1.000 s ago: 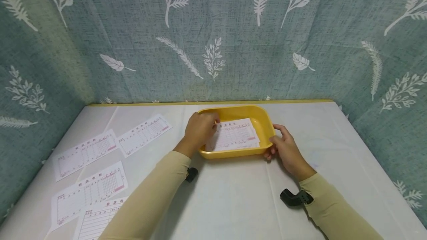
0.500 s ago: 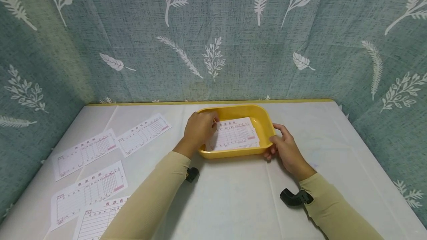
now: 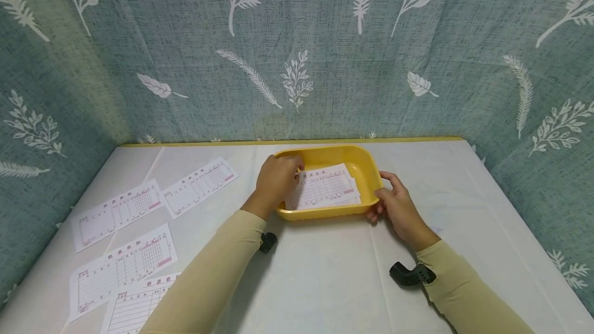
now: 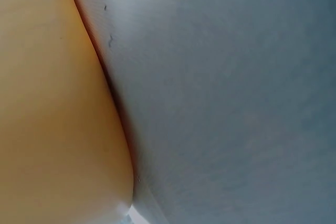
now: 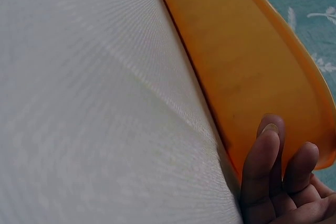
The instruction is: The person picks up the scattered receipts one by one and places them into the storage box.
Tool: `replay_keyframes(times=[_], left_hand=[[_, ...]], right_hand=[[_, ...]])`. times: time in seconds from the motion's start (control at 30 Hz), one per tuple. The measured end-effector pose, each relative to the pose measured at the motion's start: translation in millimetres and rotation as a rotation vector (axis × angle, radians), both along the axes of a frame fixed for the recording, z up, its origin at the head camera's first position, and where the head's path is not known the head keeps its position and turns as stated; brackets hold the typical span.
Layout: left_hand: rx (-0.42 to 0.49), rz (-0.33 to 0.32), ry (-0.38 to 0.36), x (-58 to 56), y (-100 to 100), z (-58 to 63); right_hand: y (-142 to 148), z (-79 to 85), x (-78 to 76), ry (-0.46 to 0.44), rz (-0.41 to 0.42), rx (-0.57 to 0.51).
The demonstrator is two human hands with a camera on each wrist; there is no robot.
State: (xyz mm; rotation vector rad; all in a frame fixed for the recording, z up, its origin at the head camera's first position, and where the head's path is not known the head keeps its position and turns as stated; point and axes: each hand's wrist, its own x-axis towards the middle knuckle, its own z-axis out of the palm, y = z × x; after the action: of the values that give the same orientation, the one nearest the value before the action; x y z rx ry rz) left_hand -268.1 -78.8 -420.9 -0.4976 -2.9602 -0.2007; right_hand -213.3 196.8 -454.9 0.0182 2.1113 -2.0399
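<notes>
The right hand [image 3: 401,213] pinches a yellow oblong plastic tray [image 3: 325,214] by the back edge of the worktop [image 3: 325,277]; I cannot tell about the left hand [image 3: 277,180]. Inside, the top white paper slip [image 3: 325,188] has slid left.

The tray [image 3: 325,213] looks glossy, smooth plastic — the slips [image 3: 322,188], matt paper.
</notes>
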Motion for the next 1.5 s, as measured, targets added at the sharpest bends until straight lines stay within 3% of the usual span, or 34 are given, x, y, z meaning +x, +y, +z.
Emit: replay_keyframes(times=[0.4,1.03,1.17,1.27,1.4,1.5], left_hand=[[-0.079,-0.015,0.020,0.7,1.1,-0.1],[-0.022,-0.003,-0.006,1.7,0.6,2.2],[0.051,-0.013,0.020,0.5,-0.4,1.1],[0.183,-0.010,0.026,1.4,-2.3,3.9],[0.385,0.029,0.024,8.1,-8.7,18.6],[0.467,0.052,0.057,16.0,-19.0,33.3]], right_hand=[[0.6,-1.4,-0.8,0.015,0.007,0.003],[-0.1,-1.2,-0.9,0.011,0.001,0.000],[0.0,-1.0,-1.0,0.005,-0.004,0.001],[0.3,-0.5,-0.3,-0.005,-0.008,0.003],[0.7,-0.1,0.5,-0.008,-0.006,0.007],[0.0,0.0,-0.2,-0.002,0.002,0.007]])
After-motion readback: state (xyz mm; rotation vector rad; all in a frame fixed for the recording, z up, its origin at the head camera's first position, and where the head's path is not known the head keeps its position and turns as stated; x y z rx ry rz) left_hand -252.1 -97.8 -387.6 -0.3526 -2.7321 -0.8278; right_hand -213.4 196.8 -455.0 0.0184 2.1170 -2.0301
